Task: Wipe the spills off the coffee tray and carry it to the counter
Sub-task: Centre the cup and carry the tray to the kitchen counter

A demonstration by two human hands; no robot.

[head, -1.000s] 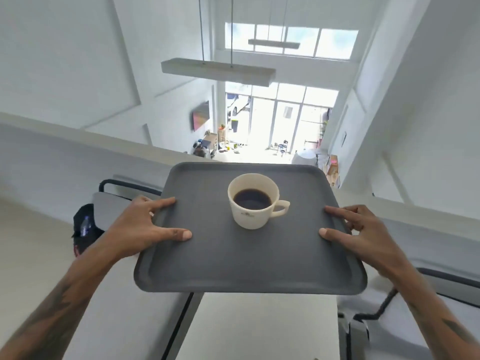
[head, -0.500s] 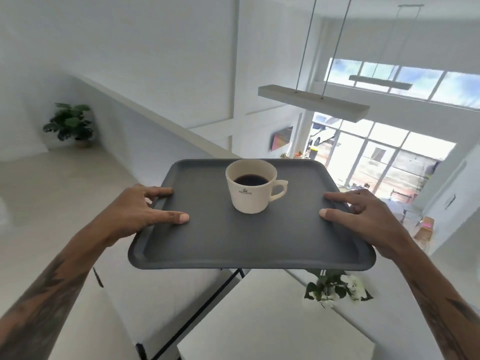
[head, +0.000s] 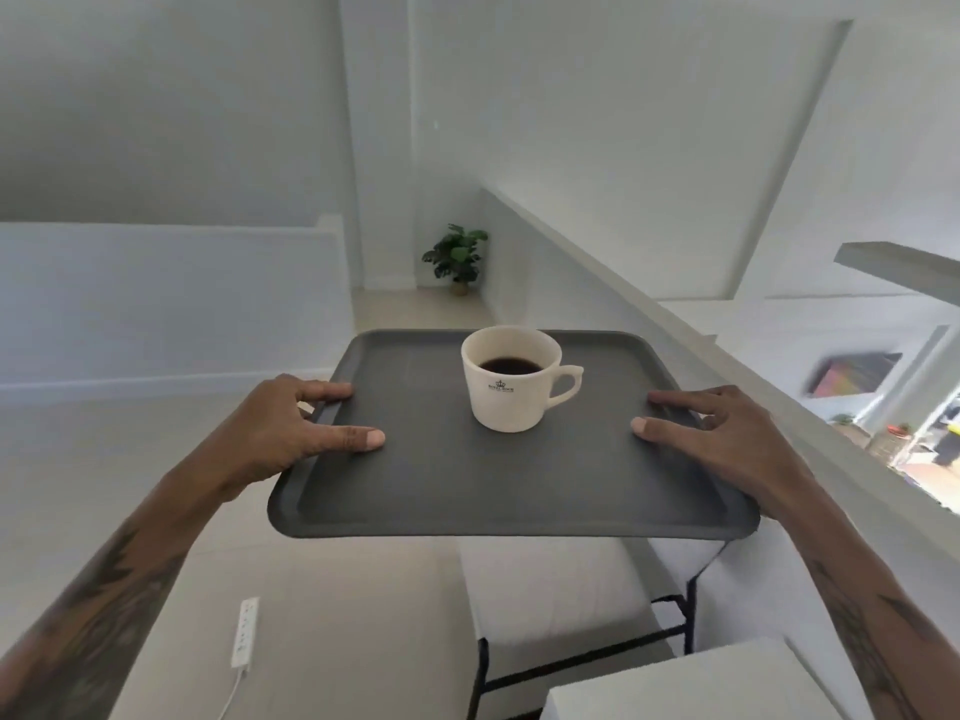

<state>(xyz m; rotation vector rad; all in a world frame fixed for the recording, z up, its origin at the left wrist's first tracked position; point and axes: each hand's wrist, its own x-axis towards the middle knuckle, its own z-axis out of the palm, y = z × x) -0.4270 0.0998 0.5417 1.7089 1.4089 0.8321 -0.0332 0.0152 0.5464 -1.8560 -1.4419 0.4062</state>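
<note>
Head view: the grey coffee tray [head: 467,491] is held level in mid-air, clear of any surface. The left hand [head: 280,433] grips its left rim, thumb on top; the right hand [head: 722,444] grips the right rim likewise. A cream cup of black coffee [head: 511,381] stands upright near the tray's far centre, handle to the right. No spills are visible on the tray floor, so wiping is judged complete and the carry in hand. No counter is in sight; the next move calls for level, steady transport, as the cup is unsecured
</note>
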